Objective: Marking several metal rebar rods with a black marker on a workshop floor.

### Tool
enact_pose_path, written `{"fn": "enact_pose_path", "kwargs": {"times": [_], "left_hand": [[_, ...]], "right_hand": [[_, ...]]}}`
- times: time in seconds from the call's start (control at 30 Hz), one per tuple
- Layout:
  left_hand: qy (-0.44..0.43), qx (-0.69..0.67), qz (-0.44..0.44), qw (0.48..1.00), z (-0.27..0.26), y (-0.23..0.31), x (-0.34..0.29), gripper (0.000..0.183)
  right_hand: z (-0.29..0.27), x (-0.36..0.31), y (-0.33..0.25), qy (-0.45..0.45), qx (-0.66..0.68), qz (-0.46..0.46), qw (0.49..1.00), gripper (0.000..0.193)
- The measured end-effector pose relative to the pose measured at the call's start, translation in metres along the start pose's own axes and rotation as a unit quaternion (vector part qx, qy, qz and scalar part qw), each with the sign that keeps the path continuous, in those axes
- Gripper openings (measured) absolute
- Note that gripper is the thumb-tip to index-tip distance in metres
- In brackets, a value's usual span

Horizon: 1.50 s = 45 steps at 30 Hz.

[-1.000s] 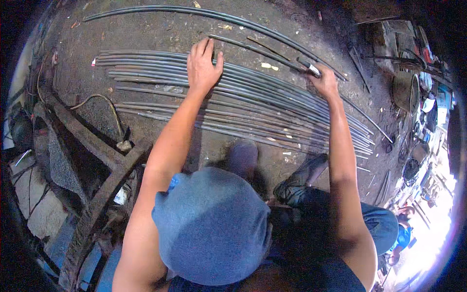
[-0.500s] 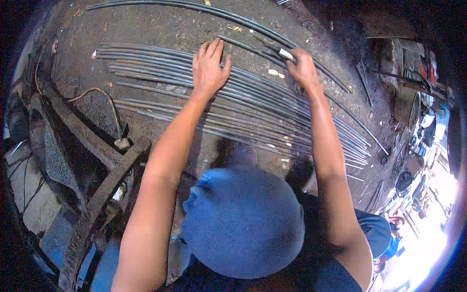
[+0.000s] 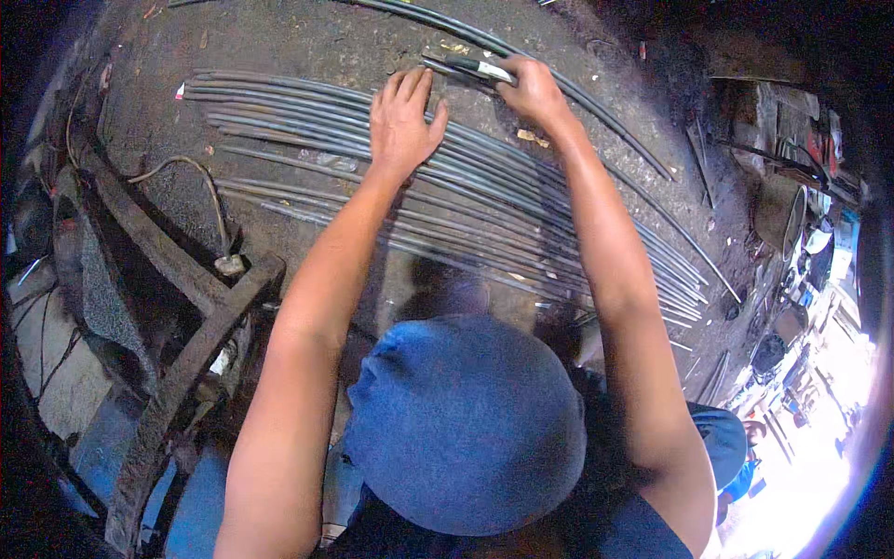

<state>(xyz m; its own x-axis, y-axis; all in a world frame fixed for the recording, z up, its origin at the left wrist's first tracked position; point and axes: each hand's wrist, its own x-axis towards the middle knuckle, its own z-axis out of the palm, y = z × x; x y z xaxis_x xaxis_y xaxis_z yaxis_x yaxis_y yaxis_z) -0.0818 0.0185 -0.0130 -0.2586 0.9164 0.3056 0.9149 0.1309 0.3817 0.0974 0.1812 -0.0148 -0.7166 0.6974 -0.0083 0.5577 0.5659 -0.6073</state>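
My left hand (image 3: 402, 121) lies with its fingers stretched out over the far side of a row of long metal rods (image 3: 307, 110) on the ground. To its right, my right hand (image 3: 533, 91) is closed round a dark, narrow tool (image 3: 461, 63) with a white patch. I cannot make out the tool's exact kind. It slants leftward, at or just above the end of a single rod (image 3: 654, 205) that runs off to the lower right under my right arm. My right forearm hides part of the row.
Beyond my hands more long rods (image 3: 596, 98) curve across the dirt floor. A rusty angled metal frame (image 3: 186, 373) stands at the left, with a hose (image 3: 209, 177) beside it. A blue cloth cap (image 3: 466, 424) covers the lower middle. Another person (image 3: 742, 480) is at the lower right.
My right hand has moved left along the single rod with the dark tool, closer to my left hand. The left hand stays on the rods.
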Motion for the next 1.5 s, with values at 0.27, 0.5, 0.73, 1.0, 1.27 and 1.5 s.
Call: {"fn": "enact_pose_path", "kwargs": {"times": [0.27, 0.5, 0.73, 1.0, 1.27, 1.5], "left_hand": [[0.002, 0.007, 0.0, 1.0, -0.002, 0.001, 0.0, 0.052], [0.0, 0.013, 0.009, 1.0, -0.001, 0.002, 0.002, 0.049], [-0.009, 0.039, 0.016, 0.999, -0.001, -0.001, 0.0, 0.049], [-0.015, 0.042, 0.02, 0.999, 0.002, 0.002, 0.002, 0.05], [0.038, -0.043, 0.019, 0.998, -0.001, -0.004, 0.002, 0.049], [0.019, -0.117, 0.166, 0.979, 0.014, 0.034, 0.031, 0.037]], "right_hand": [[-0.006, 0.003, -0.006, -0.013, 0.025, 0.042, 0.999, 0.037], [-0.002, 0.004, 0.002, -0.01, 0.043, 0.024, 0.999, 0.038], [0.002, 0.004, -0.001, -0.027, 0.036, 0.021, 0.999, 0.041], [-0.013, -0.002, -0.002, 0.056, 0.124, 0.074, 0.988, 0.037], [-0.048, -0.059, 0.008, 0.151, 0.469, 0.32, 0.809, 0.033], [-0.017, -0.078, 0.003, 0.203, 0.451, 0.216, 0.842, 0.02]]}}
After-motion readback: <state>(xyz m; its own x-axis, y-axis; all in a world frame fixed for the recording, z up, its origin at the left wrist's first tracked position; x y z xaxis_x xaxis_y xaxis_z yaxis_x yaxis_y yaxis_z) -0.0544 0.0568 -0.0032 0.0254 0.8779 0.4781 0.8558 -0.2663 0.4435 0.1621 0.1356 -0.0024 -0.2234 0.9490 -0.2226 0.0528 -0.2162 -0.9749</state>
